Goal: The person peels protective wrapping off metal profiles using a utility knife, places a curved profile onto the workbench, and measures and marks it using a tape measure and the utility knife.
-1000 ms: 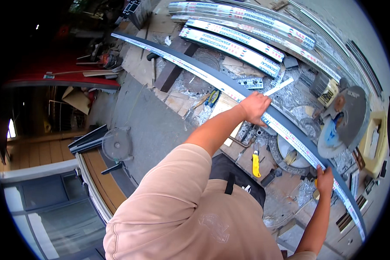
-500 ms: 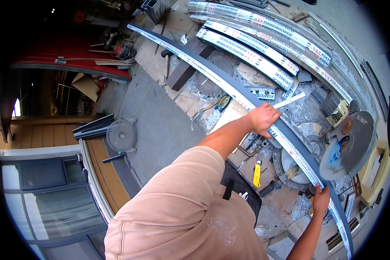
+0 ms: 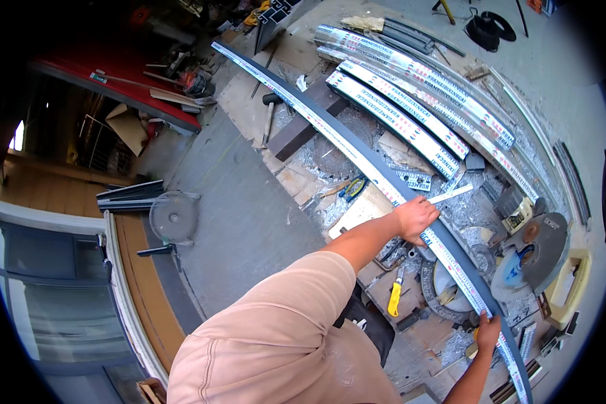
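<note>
A long dark grey metal profile [image 3: 357,149], with white printed film along one side, runs diagonally from the upper left to the lower right. My left hand [image 3: 416,219] is closed round it near its middle. Further down its length, my right hand [image 3: 489,331] grips it too, fingers at the filmed edge. The profile passes over a miter saw's round base [image 3: 444,289]. To the right of the hands sits the saw's blade and grey guard [image 3: 535,252]. A yellow-handled utility knife [image 3: 395,296] lies on the board below my left hand.
Several film-wrapped profiles [image 3: 390,114] lie stacked beyond the bar. Pliers [image 3: 352,189], a hammer [image 3: 269,114] and a dark block [image 3: 306,131] rest among metal shavings. A round translucent stool [image 3: 174,217] stands at the left, near a window frame [image 3: 60,296]. A coiled black cable [image 3: 489,30] is at the far right.
The view has tilted, so the scene sits lower and more of the far floor shows. Both hands keep their hold on the profile, which lies nearly as before over the saw.
</note>
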The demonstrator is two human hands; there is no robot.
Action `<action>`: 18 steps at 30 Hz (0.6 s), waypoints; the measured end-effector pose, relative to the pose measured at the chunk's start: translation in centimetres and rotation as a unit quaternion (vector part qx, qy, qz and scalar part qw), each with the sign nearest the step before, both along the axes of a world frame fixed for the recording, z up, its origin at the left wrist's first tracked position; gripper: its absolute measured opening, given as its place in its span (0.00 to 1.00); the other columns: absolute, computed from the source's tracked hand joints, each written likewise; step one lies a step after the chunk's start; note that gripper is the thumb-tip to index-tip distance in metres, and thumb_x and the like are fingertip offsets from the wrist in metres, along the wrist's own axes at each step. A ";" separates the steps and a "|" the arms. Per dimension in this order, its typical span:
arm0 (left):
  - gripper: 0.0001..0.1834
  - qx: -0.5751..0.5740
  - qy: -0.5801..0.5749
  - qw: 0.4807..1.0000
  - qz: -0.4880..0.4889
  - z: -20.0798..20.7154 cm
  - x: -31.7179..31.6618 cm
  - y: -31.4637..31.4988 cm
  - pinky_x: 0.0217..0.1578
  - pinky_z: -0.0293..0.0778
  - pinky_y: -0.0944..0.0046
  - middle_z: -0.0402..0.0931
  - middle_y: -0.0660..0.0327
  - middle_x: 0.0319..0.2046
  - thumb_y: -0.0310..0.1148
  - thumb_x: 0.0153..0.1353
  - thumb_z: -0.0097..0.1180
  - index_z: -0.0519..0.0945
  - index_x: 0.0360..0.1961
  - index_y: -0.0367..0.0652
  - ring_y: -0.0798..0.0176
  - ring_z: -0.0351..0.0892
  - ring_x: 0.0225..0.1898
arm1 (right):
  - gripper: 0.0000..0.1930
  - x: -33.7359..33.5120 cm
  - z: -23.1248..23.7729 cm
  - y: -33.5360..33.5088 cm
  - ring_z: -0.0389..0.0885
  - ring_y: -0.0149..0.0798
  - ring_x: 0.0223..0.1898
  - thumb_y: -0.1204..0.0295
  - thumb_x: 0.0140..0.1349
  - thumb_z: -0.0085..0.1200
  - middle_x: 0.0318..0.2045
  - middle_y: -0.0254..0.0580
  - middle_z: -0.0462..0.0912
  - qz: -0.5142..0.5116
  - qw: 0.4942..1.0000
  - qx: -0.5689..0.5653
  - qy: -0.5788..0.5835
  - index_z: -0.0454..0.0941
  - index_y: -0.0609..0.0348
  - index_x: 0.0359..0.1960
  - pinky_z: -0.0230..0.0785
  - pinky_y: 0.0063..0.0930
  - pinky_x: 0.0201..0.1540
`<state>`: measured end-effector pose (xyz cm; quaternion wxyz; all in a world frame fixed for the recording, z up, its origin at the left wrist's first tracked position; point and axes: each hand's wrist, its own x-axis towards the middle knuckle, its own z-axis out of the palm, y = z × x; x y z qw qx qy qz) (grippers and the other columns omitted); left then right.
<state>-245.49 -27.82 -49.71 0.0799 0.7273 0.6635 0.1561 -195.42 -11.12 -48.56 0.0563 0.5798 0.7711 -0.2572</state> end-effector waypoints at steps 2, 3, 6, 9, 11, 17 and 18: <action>0.49 -0.009 0.014 1.000 0.003 0.4 0.5 -0.2 0.60 0.69 0.51 0.78 0.52 0.45 0.62 0.40 0.77 0.76 0.54 0.33 0.48 0.78 0.52 | 0.27 0.2 -0.1 0.2 0.80 0.59 0.33 0.52 0.70 0.65 0.30 0.59 0.82 -0.007 1.000 -0.003 0.021 0.75 0.71 0.38 0.71 0.50 0.40; 0.51 -0.048 0.010 0.999 0.004 0.4 0.6 -0.1 0.67 0.66 0.49 0.79 0.50 0.49 0.62 0.42 0.77 0.76 0.57 0.32 0.47 0.78 0.56 | 0.27 0.3 -0.4 0.1 0.81 0.61 0.33 0.52 0.69 0.65 0.31 0.60 0.83 0.002 1.000 0.011 0.009 0.76 0.71 0.37 0.72 0.51 0.40; 0.58 -0.090 0.001 0.996 0.015 0.5 0.9 -0.2 0.78 0.54 0.44 0.76 0.46 0.60 0.63 0.44 0.77 0.71 0.66 0.30 0.45 0.73 0.67 | 0.28 0.7 -1.4 0.4 0.83 0.64 0.35 0.51 0.68 0.66 0.32 0.64 0.84 -0.003 1.000 0.006 0.003 0.77 0.71 0.36 0.73 0.52 0.42; 0.59 -0.076 0.040 0.996 0.036 0.5 1.6 -0.7 0.79 0.51 0.43 0.73 0.45 0.65 0.62 0.47 0.76 0.69 0.69 0.30 0.45 0.67 0.73 | 0.29 0.3 -1.4 0.4 0.85 0.69 0.38 0.49 0.66 0.67 0.34 0.68 0.86 0.007 0.999 0.030 0.010 0.78 0.71 0.35 0.75 0.55 0.45; 0.60 -0.113 0.043 0.991 0.055 1.1 2.0 -0.7 0.81 0.47 0.43 0.68 0.44 0.70 0.61 0.48 0.76 0.65 0.74 0.33 0.44 0.60 0.78 | 0.30 0.0 -1.4 0.8 0.85 0.71 0.39 0.47 0.65 0.67 0.35 0.69 0.86 0.015 1.000 0.018 -0.001 0.79 0.71 0.35 0.75 0.56 0.45; 0.54 -0.098 0.059 0.978 0.172 3.8 4.6 -2.2 0.81 0.46 0.42 0.60 0.44 0.77 0.45 0.55 0.74 0.59 0.79 0.39 0.43 0.51 0.82 | 0.32 -1.1 -0.5 1.2 0.86 0.72 0.44 0.45 0.64 0.67 0.38 0.71 0.87 0.030 0.999 0.018 -0.011 0.80 0.71 0.37 0.76 0.59 0.48; 0.54 -0.099 0.060 0.978 0.175 3.5 5.4 -2.5 0.81 0.46 0.42 0.60 0.44 0.77 0.45 0.55 0.74 0.59 0.79 0.39 0.43 0.51 0.82 | 0.32 -1.2 0.0 0.9 0.86 0.72 0.44 0.45 0.64 0.66 0.39 0.71 0.87 0.031 0.999 0.015 -0.019 0.80 0.71 0.38 0.76 0.59 0.49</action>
